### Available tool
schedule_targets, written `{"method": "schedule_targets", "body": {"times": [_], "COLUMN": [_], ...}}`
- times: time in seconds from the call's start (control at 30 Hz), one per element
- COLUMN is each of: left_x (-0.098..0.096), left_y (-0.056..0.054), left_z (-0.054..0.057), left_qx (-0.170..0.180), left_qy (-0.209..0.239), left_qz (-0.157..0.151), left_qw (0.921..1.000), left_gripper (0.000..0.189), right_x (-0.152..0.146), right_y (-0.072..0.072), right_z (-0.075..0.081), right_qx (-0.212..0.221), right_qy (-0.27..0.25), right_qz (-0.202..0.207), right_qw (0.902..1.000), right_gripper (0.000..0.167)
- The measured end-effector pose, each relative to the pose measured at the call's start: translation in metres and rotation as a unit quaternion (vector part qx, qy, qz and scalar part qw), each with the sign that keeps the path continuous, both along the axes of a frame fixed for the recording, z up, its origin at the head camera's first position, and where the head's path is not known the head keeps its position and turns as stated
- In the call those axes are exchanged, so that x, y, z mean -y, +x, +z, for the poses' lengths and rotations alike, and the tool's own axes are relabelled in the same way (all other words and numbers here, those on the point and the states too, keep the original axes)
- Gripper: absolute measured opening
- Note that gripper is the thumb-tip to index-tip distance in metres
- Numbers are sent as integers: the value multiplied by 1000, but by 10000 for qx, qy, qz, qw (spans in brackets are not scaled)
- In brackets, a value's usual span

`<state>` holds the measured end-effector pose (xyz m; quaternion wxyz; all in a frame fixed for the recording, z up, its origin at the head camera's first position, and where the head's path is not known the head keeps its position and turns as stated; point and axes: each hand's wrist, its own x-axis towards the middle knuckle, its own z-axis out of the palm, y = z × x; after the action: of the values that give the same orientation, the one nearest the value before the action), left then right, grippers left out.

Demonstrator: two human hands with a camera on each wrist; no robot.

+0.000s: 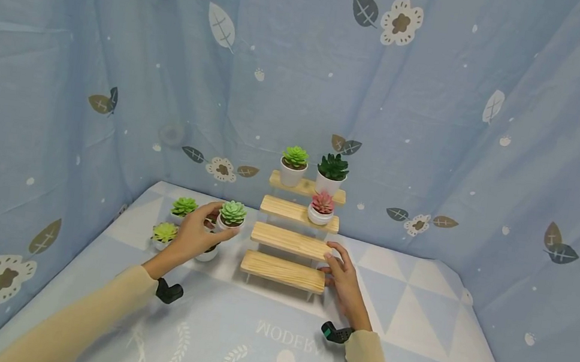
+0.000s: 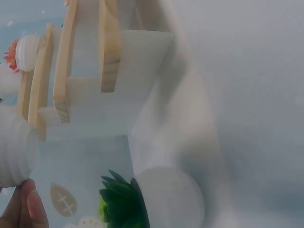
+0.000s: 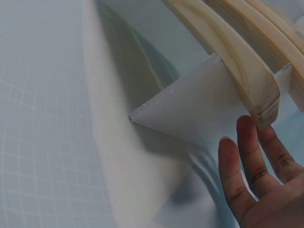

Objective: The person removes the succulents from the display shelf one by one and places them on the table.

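My left hand [image 1: 199,235] pinches the white pot [image 2: 18,152] of a pale green potted succulent [image 1: 233,214], lifted left of a stepped wooden shelf stand [image 1: 290,239]. Beside the stand's right end is my right hand [image 1: 345,281], its fingers loosely extended; in the right wrist view the fingertips [image 3: 246,124] come right at the end of a wooden step [image 3: 266,111]. On the top step stand a bright green succulent [image 1: 293,166] and a dark green one [image 1: 331,174]. A pink succulent [image 1: 321,208] sits at the right of the step below.
Left of the stand, several more potted succulents stand on the table, among them a yellow-green one [image 1: 164,235], a green one [image 1: 184,206] and a dark green one [image 2: 121,202] partly behind my left hand. A blue patterned curtain [image 1: 292,72] encloses the table's back and sides.
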<state>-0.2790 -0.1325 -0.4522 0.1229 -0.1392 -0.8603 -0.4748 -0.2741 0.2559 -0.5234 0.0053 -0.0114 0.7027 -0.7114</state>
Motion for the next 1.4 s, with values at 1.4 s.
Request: {"method": "schedule_targets", "body": {"times": [1.4], "left_x": [58], "left_y": [41], "left_z": [-15], "left_qx": [426], "left_qy": [-119], "left_qz": [428], "left_qw": [9981], "left_gripper": [91], "right_x": [4], "right_y": [-3], "right_z": [-3], "right_qx": [111], "right_qy": [-63], "right_qz": [-40], "right_qw": [9999], "right_gripper": [54]}}
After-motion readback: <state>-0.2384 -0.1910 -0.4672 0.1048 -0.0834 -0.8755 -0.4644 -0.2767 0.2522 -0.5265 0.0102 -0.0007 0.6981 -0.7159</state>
